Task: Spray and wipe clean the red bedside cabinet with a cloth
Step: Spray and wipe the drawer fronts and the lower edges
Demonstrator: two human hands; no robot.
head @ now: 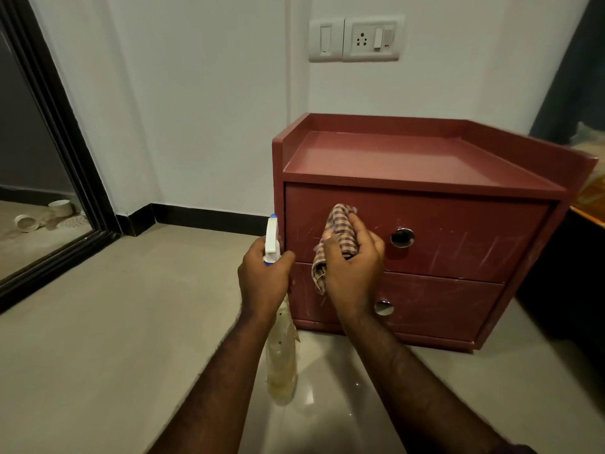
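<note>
The right hand [353, 267] presses a checked cloth [337, 237] against the red cabinet [458, 250], while the left hand [263, 280] grips a spray bottle [281, 355].

One head-worn wide-angle view. Faces forward and down onto the drawer fronts of the red bedside cabinet [458, 253], from slightly above its top. Close range: both forearms enter from the bottom edge, left hand [262, 276] and right hand [355, 270] mid-frame at the cabinet. Floor [114, 322] fills the lower left, white wall [196, 109] the upper half. Straight lines bow near the edges.
</note>
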